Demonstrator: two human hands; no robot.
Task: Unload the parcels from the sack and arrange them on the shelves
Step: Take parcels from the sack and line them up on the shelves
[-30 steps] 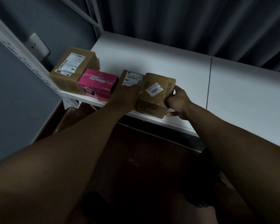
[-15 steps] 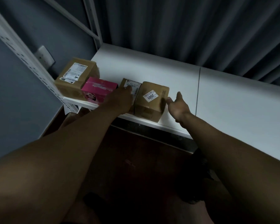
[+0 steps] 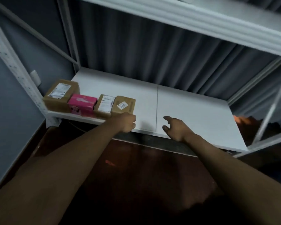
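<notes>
Four parcels stand in one row along the front edge of the white shelf point(image 3: 185, 108), starting at its left corner: a big brown box point(image 3: 60, 95) in the corner, a pink box point(image 3: 81, 103) touching it, then a narrow box point(image 3: 105, 103) with a long white label, and last a brown box point(image 3: 124, 104) with a small label. They sit side by side with no visible gap, so this part of the work looks done. The left hand point(image 3: 127, 122) is at the front edge of the shelf, just before the last brown box; its fingers are curled and it holds nothing, and I cannot tell if it touches the box. The right hand point(image 3: 173, 128) is over the front edge near the seam in the middle of the shelf, well apart from the parcels, its grip spread loosely and empty. The sack is not in view, so how many parcels are left inside cannot be told. Most of the shelf, from the row to the right corner, carries no parcel, and another shelf point(image 3: 201, 18) shows above. My judgement: one batch is placed, both hands are free, and the next step is to go to the sack for another parcel and put it just right of the last brown box.
</notes>
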